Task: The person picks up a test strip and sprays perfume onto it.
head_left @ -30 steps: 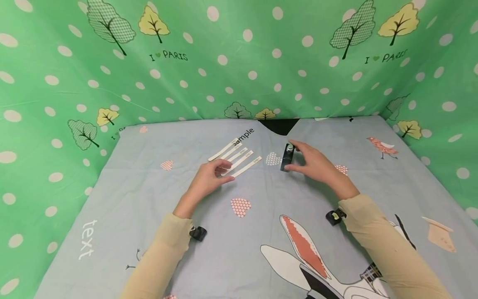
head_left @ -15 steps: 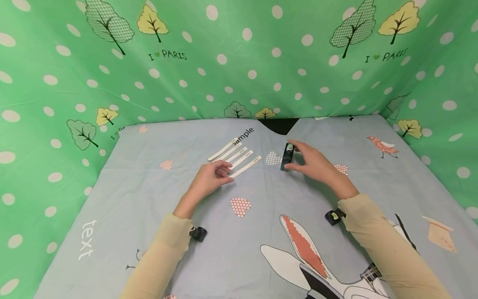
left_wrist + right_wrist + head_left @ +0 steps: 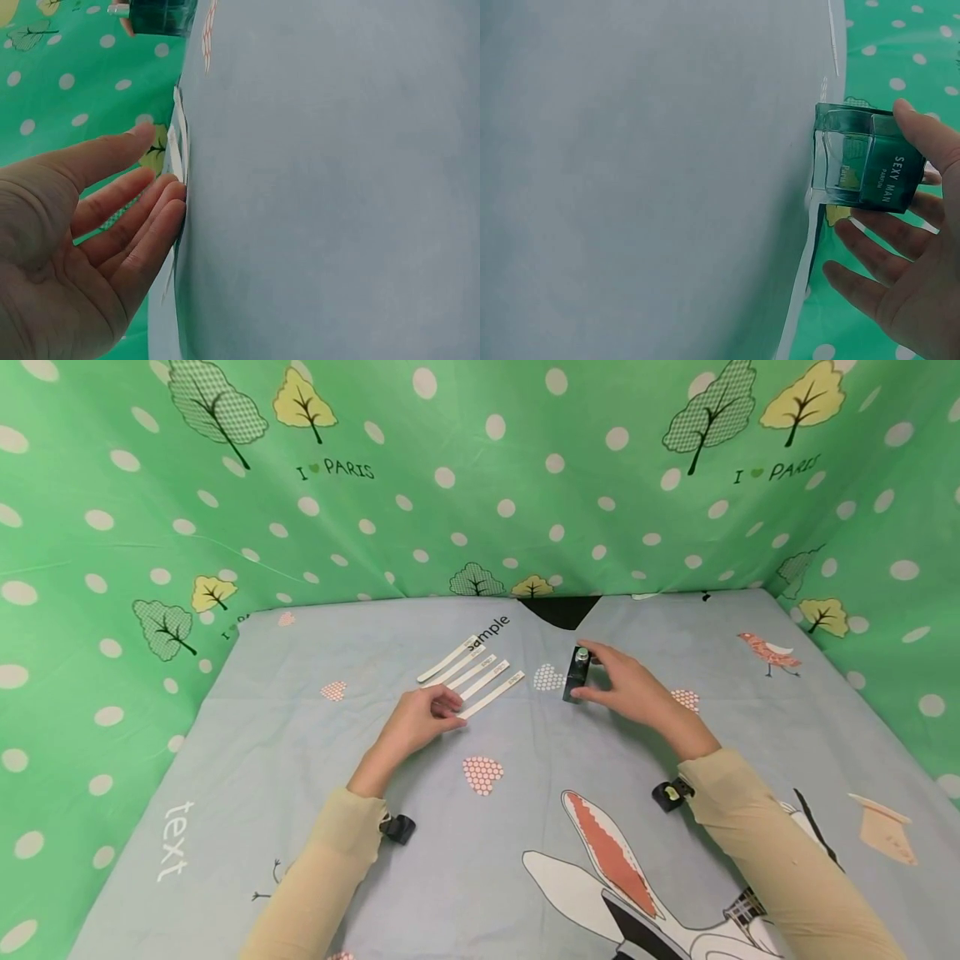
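Left of centre in the head view, my left hand [image 3: 415,722] lies flat on the grey cloth [image 3: 300,760], fingers straight and relaxed, tips touching the nearest white paper strips [image 3: 472,672]. Just right of centre, my right hand [image 3: 637,693] pinches the dark green perfume bottle [image 3: 577,676], standing upright on the cloth.

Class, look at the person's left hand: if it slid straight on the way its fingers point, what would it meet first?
The left hand already has its fingertips at the near ends of the white paper strips, so it would meet those first. Beyond them, probably only cloth.
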Demonstrator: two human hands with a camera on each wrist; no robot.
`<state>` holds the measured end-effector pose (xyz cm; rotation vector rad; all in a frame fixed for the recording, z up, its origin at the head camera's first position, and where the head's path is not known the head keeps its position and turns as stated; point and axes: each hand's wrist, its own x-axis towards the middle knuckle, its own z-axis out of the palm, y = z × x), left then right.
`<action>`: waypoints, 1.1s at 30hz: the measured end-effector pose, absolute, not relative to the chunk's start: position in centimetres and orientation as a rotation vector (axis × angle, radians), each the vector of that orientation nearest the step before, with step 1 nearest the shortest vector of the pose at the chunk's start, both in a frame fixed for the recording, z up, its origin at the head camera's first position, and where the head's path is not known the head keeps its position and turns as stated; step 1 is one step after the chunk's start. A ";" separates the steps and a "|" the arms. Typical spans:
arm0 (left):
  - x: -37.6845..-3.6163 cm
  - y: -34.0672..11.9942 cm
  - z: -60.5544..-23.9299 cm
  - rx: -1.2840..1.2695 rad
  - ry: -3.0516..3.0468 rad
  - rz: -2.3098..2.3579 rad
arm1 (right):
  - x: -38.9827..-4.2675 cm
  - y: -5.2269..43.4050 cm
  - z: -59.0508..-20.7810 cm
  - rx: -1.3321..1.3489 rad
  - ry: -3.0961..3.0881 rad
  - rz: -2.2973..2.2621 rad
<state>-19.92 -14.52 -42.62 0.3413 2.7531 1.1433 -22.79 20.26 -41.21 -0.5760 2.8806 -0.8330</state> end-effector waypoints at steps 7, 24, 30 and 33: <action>-20.0 -14.3 -42.4 0.302 2.782 1.103 | -22.9 20.3 -41.0 -0.593 2.876 -0.880; -19.1 -12.8 -42.3 0.155 2.927 0.823 | -21.3 19.1 -42.4 -0.523 2.804 -1.129; -19.4 -12.3 -42.0 0.121 2.937 0.782 | -21.6 19.1 -41.8 -0.509 2.827 -1.083; -19.6 -12.3 -41.9 0.114 2.941 0.802 | -21.8 19.0 -41.4 -0.508 2.836 -1.067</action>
